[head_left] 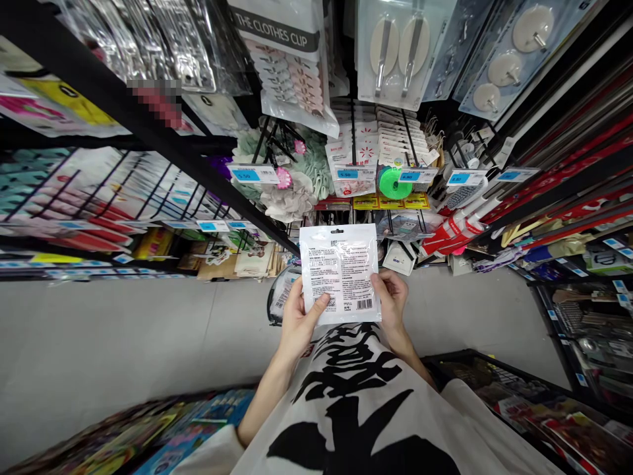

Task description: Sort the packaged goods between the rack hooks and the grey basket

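Observation:
I hold a white plastic packet (340,270) in front of my chest, its printed back with a barcode facing me. My left hand (298,321) grips its lower left corner, thumb on the face. My right hand (392,299) grips its lower right edge, fingers curled behind it. Both hands are closed on the packet. Its front side is hidden.
A shop aisle with a grey floor (123,330). Racks of hanging goods surround me: a clothes-clip pack (291,59), wall hooks (504,59), a green roll (394,183), blue price tags (252,174). A black wire shelf (489,376) stands at lower right, books at lower left.

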Motion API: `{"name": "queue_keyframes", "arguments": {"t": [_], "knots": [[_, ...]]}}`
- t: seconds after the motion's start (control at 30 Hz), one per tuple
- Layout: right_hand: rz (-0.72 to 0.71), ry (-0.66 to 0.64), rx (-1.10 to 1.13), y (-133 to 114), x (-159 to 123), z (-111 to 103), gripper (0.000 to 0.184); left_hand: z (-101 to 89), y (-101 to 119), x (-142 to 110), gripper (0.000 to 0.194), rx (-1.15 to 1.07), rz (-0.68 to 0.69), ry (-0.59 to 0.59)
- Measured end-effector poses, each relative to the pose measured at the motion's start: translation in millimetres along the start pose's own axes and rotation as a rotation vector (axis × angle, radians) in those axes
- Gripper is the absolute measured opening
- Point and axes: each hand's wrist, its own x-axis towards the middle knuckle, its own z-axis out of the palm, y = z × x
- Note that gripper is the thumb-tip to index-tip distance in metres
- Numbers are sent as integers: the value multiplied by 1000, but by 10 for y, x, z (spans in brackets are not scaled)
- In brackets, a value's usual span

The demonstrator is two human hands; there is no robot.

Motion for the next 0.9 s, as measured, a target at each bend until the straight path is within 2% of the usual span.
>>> {"name": "queue_keyframes", "arguments": {"t": [0.9], "knots": [[-2, -1, 7, -32, 70, 45, 33, -5, 7, 76, 58, 28, 17, -9]]}}
